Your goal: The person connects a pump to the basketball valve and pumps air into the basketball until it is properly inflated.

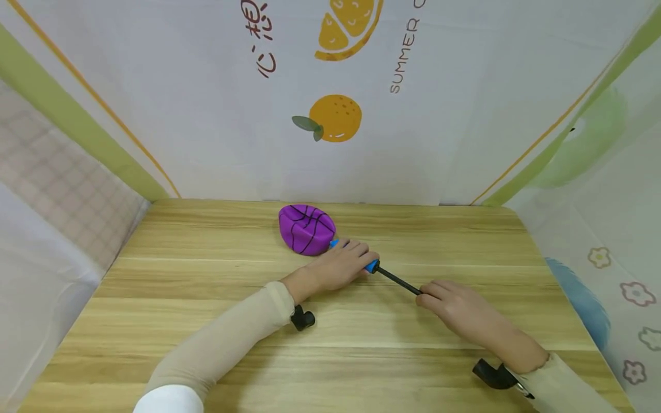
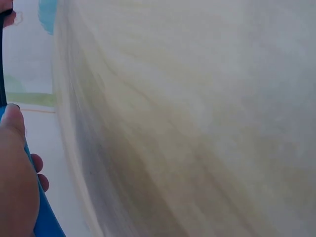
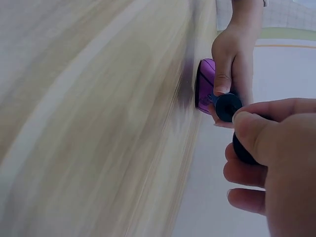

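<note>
A sagging purple ball (image 1: 307,229) with black lines lies dented near the table's back edge. My left hand (image 1: 341,267) grips the blue barrel of a hand pump (image 1: 372,266), its fingers wrapped over most of it. The barrel's far end meets the ball's right side; the join itself is hidden. From the near end a long black rod (image 1: 397,281) runs out to my right hand (image 1: 465,312). In the right wrist view, thumb and fingers hold the black handle (image 3: 244,148) at the rod's end.
Both hands work over a wood-grain table (image 1: 330,367). A white cloth printed with oranges (image 1: 335,117) hangs behind it, and patterned cloths hang at both sides. Black wrist-camera mounts (image 1: 303,318) stick out under the sleeves.
</note>
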Motion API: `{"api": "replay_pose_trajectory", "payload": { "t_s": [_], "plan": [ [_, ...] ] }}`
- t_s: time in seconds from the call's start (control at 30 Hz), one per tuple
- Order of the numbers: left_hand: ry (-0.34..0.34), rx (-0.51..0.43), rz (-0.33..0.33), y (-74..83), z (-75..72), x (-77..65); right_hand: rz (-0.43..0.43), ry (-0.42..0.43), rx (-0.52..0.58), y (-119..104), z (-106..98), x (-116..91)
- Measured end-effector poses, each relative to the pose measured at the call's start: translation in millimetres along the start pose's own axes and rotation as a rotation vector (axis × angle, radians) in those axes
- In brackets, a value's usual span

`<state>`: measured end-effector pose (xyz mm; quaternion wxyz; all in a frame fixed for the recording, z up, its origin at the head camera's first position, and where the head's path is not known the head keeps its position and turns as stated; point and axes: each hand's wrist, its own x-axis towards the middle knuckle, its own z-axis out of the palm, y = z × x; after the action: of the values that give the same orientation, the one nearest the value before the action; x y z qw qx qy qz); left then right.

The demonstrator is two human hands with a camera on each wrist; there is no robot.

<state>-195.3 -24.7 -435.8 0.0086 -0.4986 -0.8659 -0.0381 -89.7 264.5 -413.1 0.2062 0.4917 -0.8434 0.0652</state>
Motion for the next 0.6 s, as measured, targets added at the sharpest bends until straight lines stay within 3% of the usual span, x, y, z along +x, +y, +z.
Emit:
{"api": "replay_pose_trajectory", "payload": {
  "t_s": [0.17, 0.6],
  "plan": [
    [0.006, 0.014, -0.013, 2.0, -1.6, 0.1, 0.002, -0.048, 0.01, 4.1, 4.6, 9.0],
    [-0.003, 0.063, -0.01, 4.2, 1.3, 1.1, -0.013, -0.079, -0.016, 12.7, 23.7, 35.6]
  ]
}}
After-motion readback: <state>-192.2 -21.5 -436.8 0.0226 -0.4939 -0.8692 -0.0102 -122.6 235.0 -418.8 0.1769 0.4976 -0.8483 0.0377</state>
